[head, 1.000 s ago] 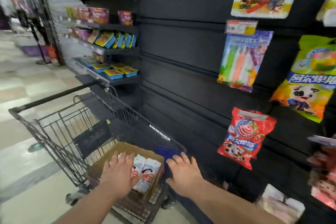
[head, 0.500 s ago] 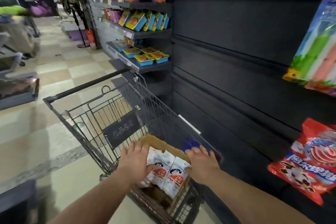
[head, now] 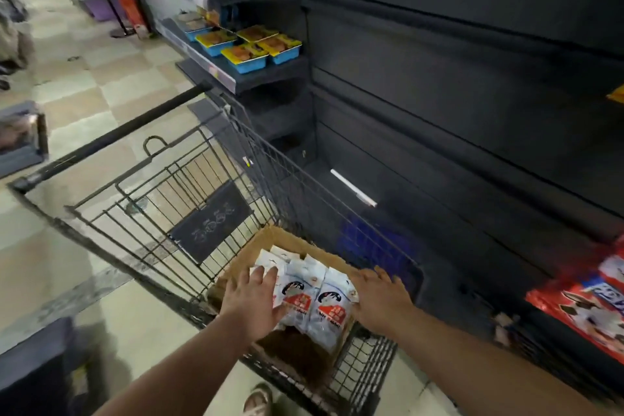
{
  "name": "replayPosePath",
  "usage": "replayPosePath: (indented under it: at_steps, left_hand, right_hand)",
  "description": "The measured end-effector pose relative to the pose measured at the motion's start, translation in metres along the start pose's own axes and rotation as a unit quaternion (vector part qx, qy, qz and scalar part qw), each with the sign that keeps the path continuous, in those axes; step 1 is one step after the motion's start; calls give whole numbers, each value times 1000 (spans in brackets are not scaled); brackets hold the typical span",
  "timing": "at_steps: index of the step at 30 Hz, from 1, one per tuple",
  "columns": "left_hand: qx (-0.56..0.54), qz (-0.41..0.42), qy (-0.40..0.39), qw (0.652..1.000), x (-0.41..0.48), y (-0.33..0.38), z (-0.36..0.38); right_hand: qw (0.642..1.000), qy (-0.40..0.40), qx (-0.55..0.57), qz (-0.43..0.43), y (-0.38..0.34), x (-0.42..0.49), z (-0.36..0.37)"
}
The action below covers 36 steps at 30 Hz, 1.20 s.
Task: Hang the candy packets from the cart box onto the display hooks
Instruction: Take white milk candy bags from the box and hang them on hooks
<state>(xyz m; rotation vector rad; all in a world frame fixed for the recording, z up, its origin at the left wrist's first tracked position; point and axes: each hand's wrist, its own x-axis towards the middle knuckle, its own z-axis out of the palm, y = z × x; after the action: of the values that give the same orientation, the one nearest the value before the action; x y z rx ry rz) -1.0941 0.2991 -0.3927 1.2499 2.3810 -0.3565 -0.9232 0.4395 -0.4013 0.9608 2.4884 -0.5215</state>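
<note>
A brown cardboard box sits in the near end of a wire shopping cart. Several white candy packets with red and black print stand inside it. My left hand lies flat on the leftmost packets, fingers straight. My right hand rests at the box's right edge beside the packets, fingers spread and relaxed. A red candy bag hangs on the black display panel at the right edge. The hooks themselves are not visible.
The black slotted display wall fills the right side. Shelves with blue and yellow trays stand beyond the cart. The cart handle crosses the tiled aisle floor. A sandalled foot shows below the cart.
The view has tilted down and left, so the hanging packets on the wall have mostly left the frame. Both hands stay at the box, the left one now further over the packets.
</note>
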Motion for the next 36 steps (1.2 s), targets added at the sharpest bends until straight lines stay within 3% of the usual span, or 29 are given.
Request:
replayPosePath:
  at_steps: [7, 17, 26, 29, 36]
  left_hand:
    - [17, 54, -58, 997, 62, -12, 24]
    - [23, 118, -115, 986, 163, -57, 51]
    - [3, 152, -159, 976, 234, -69, 110]
    - [-36, 131, -197, 971, 252, -66, 133]
    - [-215, 27, -233, 948, 277, -49, 172]
  right_hand:
    - [992, -27, 86, 92, 2, 26, 14]
    - [966, -109, 123, 197, -19, 100, 51]
    - [911, -134, 279, 273, -35, 168, 115]
    - [880, -121, 334, 314, -37, 183, 136]
    - [758, -76, 468, 448, -38, 209, 179]
